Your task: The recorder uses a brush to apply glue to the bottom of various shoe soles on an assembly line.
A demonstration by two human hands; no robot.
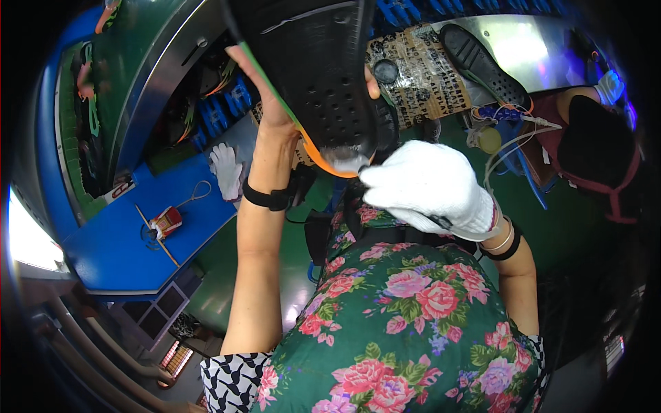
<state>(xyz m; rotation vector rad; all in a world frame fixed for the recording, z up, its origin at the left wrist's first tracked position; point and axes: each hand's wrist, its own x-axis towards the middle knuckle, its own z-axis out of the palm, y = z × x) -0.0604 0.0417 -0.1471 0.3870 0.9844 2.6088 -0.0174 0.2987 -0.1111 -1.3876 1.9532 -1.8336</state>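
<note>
My left hand [277,110], bare, grips a large black shoe piece [337,103] from its left side, with a fingertip showing at the right edge. Rows of small holes dot its black face, and a green and orange rim runs along its left and lower edge. A whitish, shiny patch lies at its lower end. Beside that end is my right hand [427,186] in a white knit glove, its fingers pinched together. Something small and dark shows at those fingertips; I cannot make out what it is.
A similar black shoe piece [485,65] lies on the metal bench beside a taped cardboard sheet [423,100] with a round dark lid [385,71]. Another person [592,138] works at the right, near cords. A white glove [226,168] rests by the blue table [117,248].
</note>
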